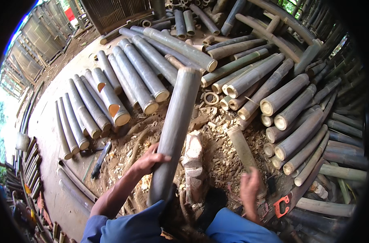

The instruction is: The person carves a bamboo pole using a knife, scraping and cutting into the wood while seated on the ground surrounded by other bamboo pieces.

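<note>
Head view: looking down on a thick, grey-brown bamboo tube [174, 125], held tilted before the body, upper end pointing away, lower end reaching the blue clothing [132, 222]. Judging by the squared-off upper end, already cut to length; showing no opening on the side facing the camera. Beyond it, lying in the left-hand row [146, 75] of cut lengths, one tube with two openings [107, 96] cut through its wall. To the right, stacked in a heap, many more cut lengths [291, 137]. Scattered over the ground between them, plenty of pale chips [217, 139], pointing to a good deal of cutting done here. Cannot tell how much remains to be done on the held length.

Wrapped around the tube below its middle: left hand [152, 160], gripping firmly by the look of it, opened only to the tube's width. Lower right, apart from the tube: right hand [250, 184], fingers curled, in front of a shorter bamboo piece [239, 146]; cannot tell whether touching it or holding anything. Near that hand, an orange-handled saw [281, 205].
</note>
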A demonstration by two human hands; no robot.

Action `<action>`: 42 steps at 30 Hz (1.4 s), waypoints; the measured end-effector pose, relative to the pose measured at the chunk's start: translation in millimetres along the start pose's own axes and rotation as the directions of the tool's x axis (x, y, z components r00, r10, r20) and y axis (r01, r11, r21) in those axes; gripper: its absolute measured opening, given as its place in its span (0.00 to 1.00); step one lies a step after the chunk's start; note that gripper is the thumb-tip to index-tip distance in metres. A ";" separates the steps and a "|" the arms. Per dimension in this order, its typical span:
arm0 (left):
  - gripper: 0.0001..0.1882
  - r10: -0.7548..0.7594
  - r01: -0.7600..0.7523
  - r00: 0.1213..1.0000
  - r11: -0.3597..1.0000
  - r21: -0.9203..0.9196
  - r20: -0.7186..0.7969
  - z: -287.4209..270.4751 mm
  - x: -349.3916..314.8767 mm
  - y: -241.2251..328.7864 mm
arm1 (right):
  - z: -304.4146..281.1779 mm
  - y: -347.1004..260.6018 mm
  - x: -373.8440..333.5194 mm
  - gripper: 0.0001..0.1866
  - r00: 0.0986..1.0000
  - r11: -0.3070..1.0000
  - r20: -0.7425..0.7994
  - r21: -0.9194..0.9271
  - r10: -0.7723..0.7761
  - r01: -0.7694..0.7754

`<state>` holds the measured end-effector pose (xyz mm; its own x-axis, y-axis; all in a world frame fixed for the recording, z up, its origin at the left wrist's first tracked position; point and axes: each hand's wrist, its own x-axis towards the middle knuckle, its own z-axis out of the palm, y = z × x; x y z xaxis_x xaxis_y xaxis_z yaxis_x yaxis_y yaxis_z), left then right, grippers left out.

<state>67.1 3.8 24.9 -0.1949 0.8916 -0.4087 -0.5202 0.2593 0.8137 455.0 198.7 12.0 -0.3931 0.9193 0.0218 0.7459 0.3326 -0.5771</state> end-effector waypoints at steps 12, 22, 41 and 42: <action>0.48 0.079 -0.057 0.996 0.941 -0.334 0.052 41.8 35.2 0.4 | 100.9 -93.9 -56.3 0.64 0.797 0.983 0.601 -0.108 -0.055 0.149; 0.50 -0.059 0.053 0.998 0.950 -0.307 -0.010 50.4 8.2 -28.7 | 59.9 -63.6 63.4 0.46 0.767 0.933 0.537 0.131 -0.351 0.335; 0.31 -0.153 0.116 0.984 0.936 0.332 0.087 48.5 -46.2 -118.0 | 101.7 -63.0 -28.8 0.64 0.786 0.600 0.590 0.702 -0.187 -0.384; 0.29 -0.177 0.159 0.983 0.954 0.256 0.048 46.6 -52.6 -120.5 | 90.1 -68.9 -18.8 0.56 0.700 0.521 0.677 0.692 -0.230 -0.499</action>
<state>178.7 -57.0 -32.4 -0.0597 0.8485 -0.5258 -0.3142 0.4840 0.8167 362.6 139.5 -22.2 -0.8101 0.4242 -0.4048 0.2126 -0.4309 -0.8770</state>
